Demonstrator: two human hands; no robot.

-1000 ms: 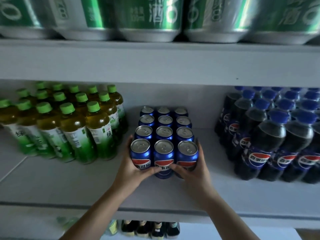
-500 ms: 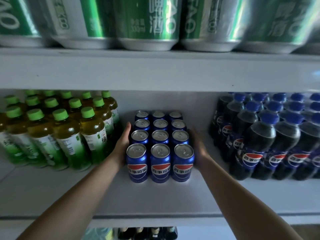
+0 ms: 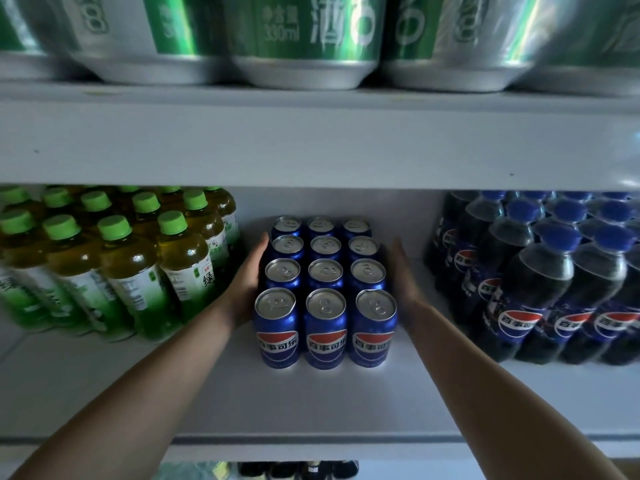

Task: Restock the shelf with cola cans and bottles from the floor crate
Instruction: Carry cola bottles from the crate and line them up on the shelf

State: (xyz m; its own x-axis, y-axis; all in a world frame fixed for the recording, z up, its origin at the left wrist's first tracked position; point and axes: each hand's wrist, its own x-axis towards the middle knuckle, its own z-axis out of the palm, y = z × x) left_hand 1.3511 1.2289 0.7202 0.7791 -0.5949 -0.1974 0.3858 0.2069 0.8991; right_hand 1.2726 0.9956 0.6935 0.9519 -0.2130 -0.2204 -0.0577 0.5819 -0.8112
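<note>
The cola cans (image 3: 323, 292) stand on the middle shelf (image 3: 311, 403) in a tidy block, three across and four deep, between the green-capped tea bottles (image 3: 114, 265) at nine o'clock and the cola bottles (image 3: 540, 282) at three o'clock. I judge this block placed and only being squared up; the floor crate is out of view, so I cannot tell how much stock is left. Both my arms reach forward into the shelf. My left hand (image 3: 247, 282) lies flat against the block's left side, my right hand (image 3: 403, 275) flat beside its right side, fingers straight, palms facing inward, gripping nothing.
</note>
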